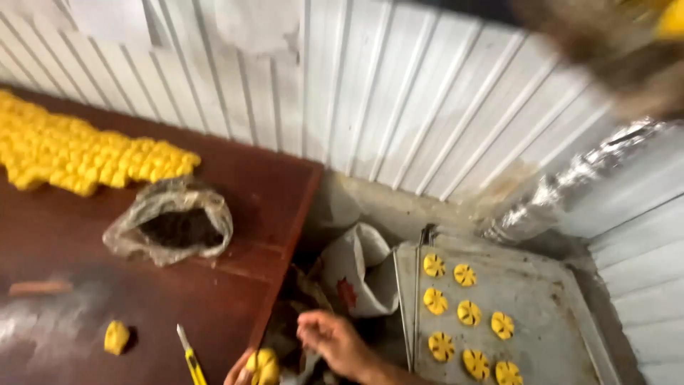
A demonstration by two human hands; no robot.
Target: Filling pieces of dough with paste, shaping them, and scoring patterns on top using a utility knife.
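Eight yellow dough pieces (468, 312), each scored like a flower with a dark centre, laid in loose rows on grey metal tray (541, 285) at lower right. Right hand (335, 342) at bottom centre, just left of tray edge, palm down, fingers loosely spread and curled, nothing gripped; slightly blurred. Left hand (242, 371) only partly in view at bottom edge, fingertips closed around one yellow shaped dough ball (263, 365) beside table corner. Dark red-brown table (235, 285) at left. On table: large heap of small yellow dough lumps (78, 153) along far edge; crumpled clear plastic bag (171, 224) open, dark filling inside; single yellow lump (117, 336) near front; yellow-handled utility knife (191, 360) just left of left hand. White cloth sack (360, 267) slumped in gap between table and tray. White corrugated wall panels (399, 93) behind. Crinkled foil-wrapped duct (570, 185) running diagonally above tray. Blurred dark shape at top right corner, not identifiable.
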